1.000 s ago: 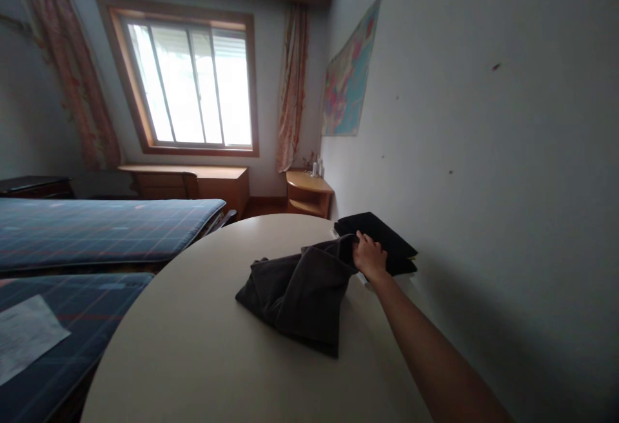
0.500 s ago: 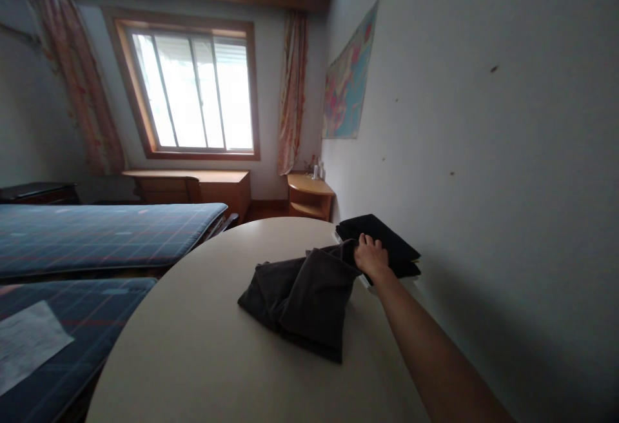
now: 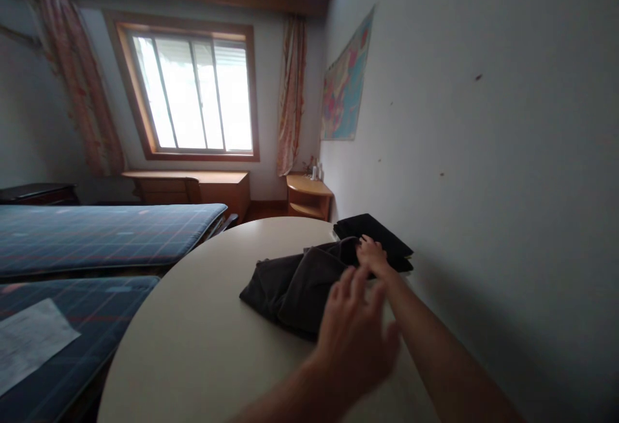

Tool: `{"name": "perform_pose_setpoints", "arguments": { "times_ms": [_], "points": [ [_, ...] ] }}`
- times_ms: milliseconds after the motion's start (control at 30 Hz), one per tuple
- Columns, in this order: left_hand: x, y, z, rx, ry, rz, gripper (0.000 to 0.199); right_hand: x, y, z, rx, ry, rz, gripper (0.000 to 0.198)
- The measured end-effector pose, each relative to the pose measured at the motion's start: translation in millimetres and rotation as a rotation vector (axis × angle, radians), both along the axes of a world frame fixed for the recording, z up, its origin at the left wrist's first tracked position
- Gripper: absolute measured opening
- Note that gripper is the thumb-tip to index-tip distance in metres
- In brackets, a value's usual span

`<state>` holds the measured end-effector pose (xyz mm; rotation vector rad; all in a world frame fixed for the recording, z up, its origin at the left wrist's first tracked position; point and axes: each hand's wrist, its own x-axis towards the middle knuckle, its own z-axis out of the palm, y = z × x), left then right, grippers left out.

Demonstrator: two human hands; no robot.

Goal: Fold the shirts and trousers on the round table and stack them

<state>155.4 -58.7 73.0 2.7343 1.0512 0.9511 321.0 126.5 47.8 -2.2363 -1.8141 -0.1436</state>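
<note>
A dark grey folded piece of clothing [image 3: 290, 287] lies loosely bunched on the pale round table [image 3: 213, 320]. My right hand [image 3: 372, 254] is closed on its upper right end, beside the black folded stack. Nearer to me, my left hand [image 3: 355, 326] is held over the clothing's right side, fingers apart and nothing in them; it hides part of the cloth. Whether its fingertips touch the fabric I cannot tell. The black folded stack [image 3: 374, 233] sits on the table against the wall, with a bit of white edge showing under it.
Blue plaid mattresses [image 3: 111, 233] are on the left, one with a sheet of paper [image 3: 36, 342] on it. A white wall [image 3: 483, 229] runs close along the right. Beyond the table stand a wooden desk [image 3: 225, 178] and a corner shelf [image 3: 309, 184].
My left hand has come into view from the bottom and reached up over the clothing. My right hand keeps its hold at nearly the same spot. The view has shifted slightly.
</note>
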Motion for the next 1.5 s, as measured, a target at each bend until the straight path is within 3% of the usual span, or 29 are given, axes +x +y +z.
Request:
{"name": "perform_pose_setpoints", "arguments": {
  "times_ms": [33, 67, 133, 233, 367, 433, 533, 600, 667, 733, 800, 867, 967, 1067, 1167, 1233, 1300, 1400, 1500],
  "points": [
    [-12.3, 18.0, 0.1, -0.084, -0.043, 0.174, 0.068, -3.6, -3.0, 2.7, 0.012, 0.008, -0.002, 0.046],
    [-24.9, 34.8, -2.2, -0.142, -0.049, 0.261, 0.080, -8.2, -6.4, 6.4, 0.031, 0.023, -0.004, 0.046],
    [-48.8, 63.1, -12.6, -0.249, -0.056, 0.348, 0.096, -19.9, -14.6, 17.5, 0.090, 0.067, 0.006, 0.046],
    [-77.4, 89.8, -31.0, -0.434, -0.133, 0.395, 0.102, -41.3, -31.3, 41.9, 0.130, 0.218, 0.074, 0.045],
    [-102.5, 97.8, -33.2, -0.581, -0.314, 0.209, 0.076, -70.9, -57.6, 78.4, 0.073, 0.560, 0.288, 0.053],
    [-113.0, 93.4, -22.8, -0.672, -0.404, 0.035, 0.069, -82.6, -68.9, 93.8, 0.054, 0.788, 0.394, 0.058],
    [-126.0, 84.6, -2.6, -0.969, -0.580, -0.166, 0.071, -92.3, -80.8, 108.9, 0.029, 1.111, 0.498, 0.060],
    [-130.2, 81.4, 8.3, -1.149, -0.683, -0.185, 0.071, -94.3, -87.4, 111.7, 0.021, 1.172, 0.599, 0.058],
    [-129.5, 81.1, 15.4, -1.185, -0.759, -0.110, 0.066, -95.6, -96.9, 108.0, 0.008, 1.099, 0.744, 0.060],
    [-125.9, 83.2, 19.9, -1.116, -0.805, 0.011, 0.053, -99.1, -112.8, 98.1, 0.054, 0.943, 0.813, 0.074],
    [-122.1, 87.1, 24.0, -1.000, -0.872, 0.134, 0.042, -106.3, -135.5, 82.4, 0.200, 0.735, 0.735, 0.094],
    [-120.4, 92.2, 29.2, -0.879, -0.980, 0.234, 0.037, -115.9, -161.5, 60.4, 0.322, 0.523, 0.644, 0.098],
    [-123.0, 99.7, 39.1, -0.667, -1.092, 0.283, 0.030, -126.7, -193.2, 16.1, 0.171, 0.262, 0.650, 0.079],
    [-130.3, 102.2, 49.3, -0.358, -1.015, 0.322, 0.026, -124.9, -203.6, -28.0, -0.008, 0.150, 0.575, 0.059],
    [-139.3, 99.0, 59.9, -0.077, -0.905, 0.421, 0.028, -112.1, -196.6, -47.4, -0.071, 0.033, 0.469, 0.031],
    [-145.7, 95.6, 69.6, 0.026, -0.875, 0.459, 0.033, -99.9, -188.3, -39.5, -0.071, -0.028, 0.441, 0.028],
    [-152.9, 92.2, 83.6, 0.133, -0.846, 0.500, 0.036, -84.4, -179.4, -15.9, -0.019, -0.019, 0.402, 0.026],
    [-166.0, 86.8, 113.8, 0.330, -0.826, 0.565, 0.037, -53.3, -164.3, 39.5, 0.139, 0.164, 0.304, 0.025],
    [-179.1, 79.4, 150.4, 0.540, -0.804, 0.603, 0.040, -20.1, -144.5, 105.7, 0.499, 0.479, 0.276, 0.018]
  ]
}}
